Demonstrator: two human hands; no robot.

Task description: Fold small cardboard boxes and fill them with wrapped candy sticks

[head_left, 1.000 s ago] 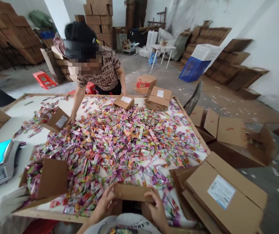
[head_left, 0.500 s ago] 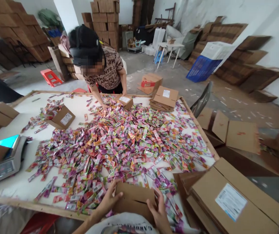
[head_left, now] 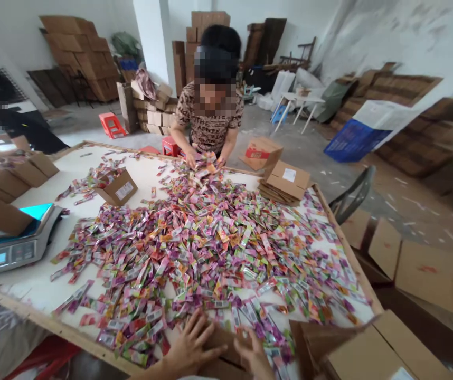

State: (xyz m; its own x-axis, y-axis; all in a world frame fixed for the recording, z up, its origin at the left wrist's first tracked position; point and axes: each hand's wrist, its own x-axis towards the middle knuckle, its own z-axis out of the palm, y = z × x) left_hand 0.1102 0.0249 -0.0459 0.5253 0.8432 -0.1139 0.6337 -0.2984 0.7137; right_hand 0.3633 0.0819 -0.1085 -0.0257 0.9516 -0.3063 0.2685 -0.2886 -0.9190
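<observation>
- A cardboard box (head_left: 226,336) is seen at the near edge of the heap of sachets (head_left: 203,237), between the two hands; its lower part is cut off by the frame.
- The box's long axis, as far as it is shown, is run from side to side, from one hand to the other, with a slight slope down to the right.
- The box's left end is covered by the left hand (head_left: 197,343), whose fingers are spread wide and laid over the cardboard; nothing else is seen to be held by it.
- The box's right end is touched by the right hand (head_left: 252,351), with bent fingers; the hand is blurred, and whether a firm grip is made cannot be told.
- Neither hand can be called nearer, since the box is touched by both.
- Flattened cartons (head_left: 369,353) are stacked to the right of the heap's near edge.
- The heap is spread over a white counter (head_left: 143,169); a scale (head_left: 16,253) is placed to its left, with a small carton (head_left: 5,216) set on it.
- Beyond the heap's far edge, sachets are gathered in both hands by a co-worker (head_left: 210,121).
</observation>
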